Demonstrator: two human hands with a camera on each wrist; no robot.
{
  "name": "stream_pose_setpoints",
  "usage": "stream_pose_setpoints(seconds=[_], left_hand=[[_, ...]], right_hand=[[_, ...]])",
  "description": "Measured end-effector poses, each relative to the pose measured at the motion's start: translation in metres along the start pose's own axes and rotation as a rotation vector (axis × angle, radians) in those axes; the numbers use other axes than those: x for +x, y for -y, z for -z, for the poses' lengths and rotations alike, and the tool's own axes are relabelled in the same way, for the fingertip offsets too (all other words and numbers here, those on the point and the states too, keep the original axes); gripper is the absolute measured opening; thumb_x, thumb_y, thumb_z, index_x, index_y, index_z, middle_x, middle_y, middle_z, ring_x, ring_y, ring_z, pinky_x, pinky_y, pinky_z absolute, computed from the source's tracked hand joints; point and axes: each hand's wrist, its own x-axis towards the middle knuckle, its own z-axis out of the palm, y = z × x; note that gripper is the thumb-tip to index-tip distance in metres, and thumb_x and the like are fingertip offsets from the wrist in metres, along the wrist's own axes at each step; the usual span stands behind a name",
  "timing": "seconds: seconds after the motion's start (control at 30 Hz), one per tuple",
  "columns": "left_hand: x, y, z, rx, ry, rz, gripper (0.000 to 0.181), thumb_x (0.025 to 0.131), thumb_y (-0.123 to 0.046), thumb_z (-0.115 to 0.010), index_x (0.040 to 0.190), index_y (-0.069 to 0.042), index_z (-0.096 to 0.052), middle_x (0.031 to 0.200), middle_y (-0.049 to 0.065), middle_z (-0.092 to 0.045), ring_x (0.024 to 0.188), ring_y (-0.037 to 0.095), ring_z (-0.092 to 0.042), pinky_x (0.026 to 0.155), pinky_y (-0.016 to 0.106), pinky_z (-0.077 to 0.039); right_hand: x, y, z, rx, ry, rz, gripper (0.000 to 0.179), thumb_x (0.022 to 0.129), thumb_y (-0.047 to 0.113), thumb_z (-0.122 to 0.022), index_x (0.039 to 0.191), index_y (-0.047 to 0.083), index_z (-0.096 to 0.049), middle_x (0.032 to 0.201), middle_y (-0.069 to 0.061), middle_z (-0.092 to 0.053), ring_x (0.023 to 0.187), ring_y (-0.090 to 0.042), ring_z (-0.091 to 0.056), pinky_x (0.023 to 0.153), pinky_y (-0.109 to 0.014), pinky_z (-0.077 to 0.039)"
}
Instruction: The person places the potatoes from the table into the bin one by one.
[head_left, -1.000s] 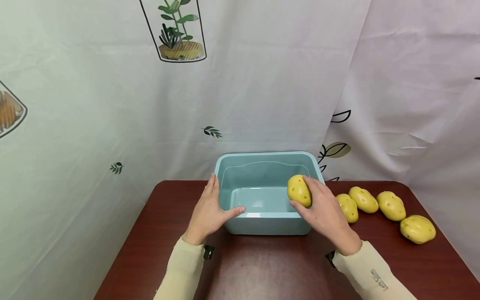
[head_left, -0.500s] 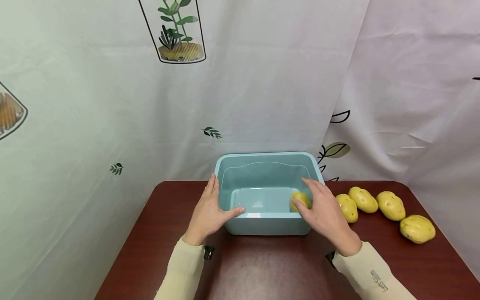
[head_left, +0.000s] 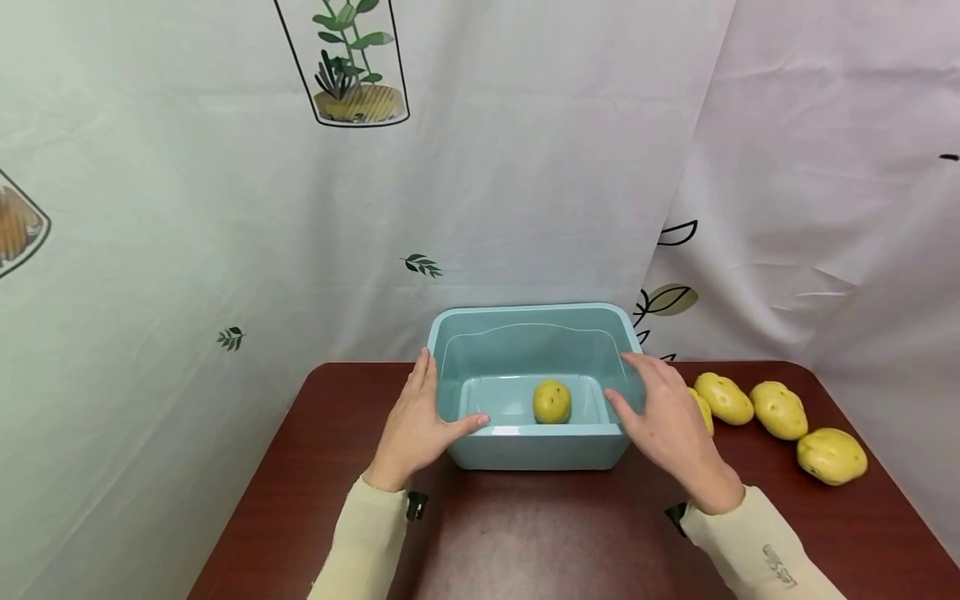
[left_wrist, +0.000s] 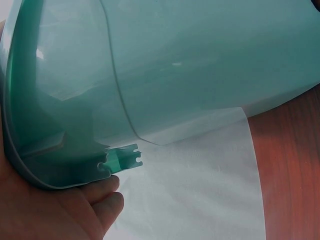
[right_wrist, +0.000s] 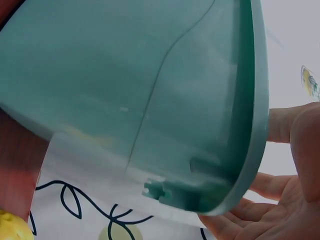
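A light blue-green plastic tub [head_left: 532,450] stands on the table. One yellow potato [head_left: 552,402] lies on its floor, near the front wall. My left hand [head_left: 416,425] rests on the tub's front left corner, the thumb along the front rim and the straight fingers along the left rim. In the left wrist view, two fingertips [left_wrist: 107,202] show just below the tub's rim. Over the front right corner is my right hand [head_left: 671,425], holding nothing, thumb and fingers spread apart. The right wrist view shows its fingers [right_wrist: 270,185] beside the rim, partly behind it.
Several more yellow potatoes [head_left: 780,410] lie in a row on the table to the right of the tub; my right hand partly covers the nearest. The dark red-brown table [head_left: 540,533] meets a printed white cloth [head_left: 540,208] behind the tub.
My right hand has let go of the potato, which dropped into the tub and moved left towards the middle. That hand has then shifted slightly right. The left hand has stayed put.
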Motion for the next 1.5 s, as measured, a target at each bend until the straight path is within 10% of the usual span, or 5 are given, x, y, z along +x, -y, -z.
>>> stream_pose_setpoints(seconds=[1.5], left_hand=[[0.0,-0.002,0.002,-0.001,0.008,0.006,0.129,0.074,-0.079,-0.068,0.159,0.0,-0.014,0.168,0.01,-0.004,0.153,0.037,-0.013,0.119,0.054,-0.021]], right_hand=[[-0.009,-0.054,0.025,-0.064,-0.048,-0.048,0.046,0.09,0.011,-0.07,0.129,-0.011,-0.057,0.128,-0.032,-0.057,0.118,-0.051,-0.05,0.095,-0.067,-0.039]])
